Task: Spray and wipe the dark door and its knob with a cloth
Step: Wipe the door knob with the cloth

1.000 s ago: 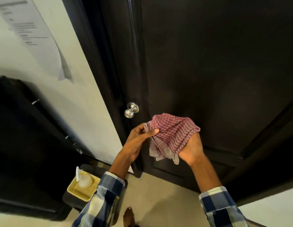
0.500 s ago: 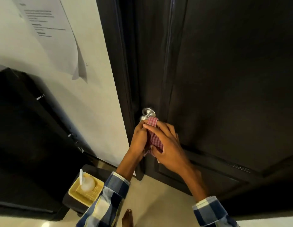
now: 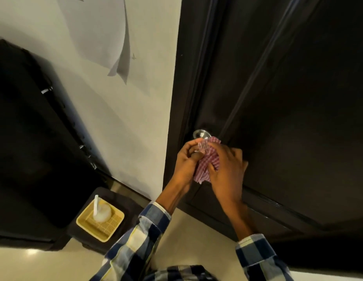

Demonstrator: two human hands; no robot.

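Observation:
The dark door (image 3: 278,98) fills the right half of the head view. Its silver knob (image 3: 201,134) shows just above my hands, with the outer end hidden behind them. A red-and-white checked cloth (image 3: 208,162) is bunched against the knob's underside. My left hand (image 3: 185,161) grips the cloth's left side with curled fingers. On the right, my right hand (image 3: 227,169) holds the cloth, fingers wrapped over it.
A yellow tray (image 3: 99,230) with a white spray bottle (image 3: 101,211) sits on a dark stool at lower left. Dark furniture (image 3: 28,138) stands along the pale wall (image 3: 119,128), where a paper sheet (image 3: 99,33) hangs. Pale floor lies below.
A second ago the cloth was spread open between both hands below the knob. Both hands have since bunched it and brought it up against the knob. The camera moved closer.

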